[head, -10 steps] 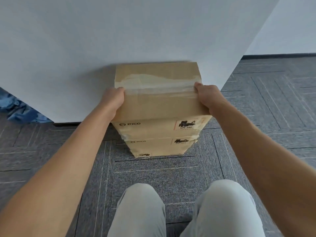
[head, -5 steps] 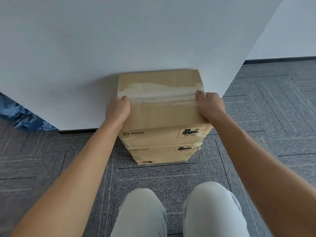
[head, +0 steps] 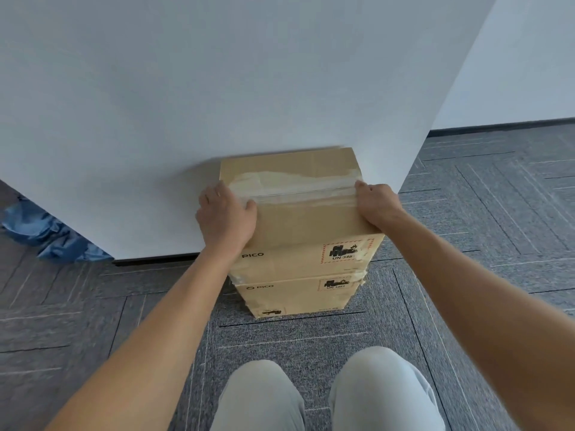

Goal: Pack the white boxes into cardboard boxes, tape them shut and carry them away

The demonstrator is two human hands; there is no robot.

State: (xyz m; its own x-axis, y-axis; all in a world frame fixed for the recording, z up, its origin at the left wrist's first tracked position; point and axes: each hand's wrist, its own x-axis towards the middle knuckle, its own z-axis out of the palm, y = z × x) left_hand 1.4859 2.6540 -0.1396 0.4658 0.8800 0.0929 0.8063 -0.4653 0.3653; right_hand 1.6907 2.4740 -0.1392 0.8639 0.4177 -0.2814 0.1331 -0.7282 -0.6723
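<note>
ok, your left hand (head: 224,214) is on the left edge of the top cardboard box (head: 303,209), fingers curled over the side, thumb lying on the lid next to the tape strip (head: 295,189). your right hand (head: 375,203) grips the right edge the same way, fingers wrapped down the side, knuckles up. both hands have hold of that box, one on each side, arms stretched forward.

top cardboard box is closed, clear tape running across the lid left to right, wrinkled toward the far side. it sits on a second cardboard box (head: 295,295), roughly aligned with it, and that one stands on the grey carpet floor (head: 295,340). both front faces show "pico" print and a black hazard label with a red dashed border; a smaller label sits low on the bottom box.

stack's far side is at a white wall panel (head: 217,88); can't tell whether it touches. crumpled blue sheet (head: 46,231) lies on the floor at the left, by the panel's base. your knees in light trousers (head: 326,396) are at the bottom of the view, short of the stack.
</note>
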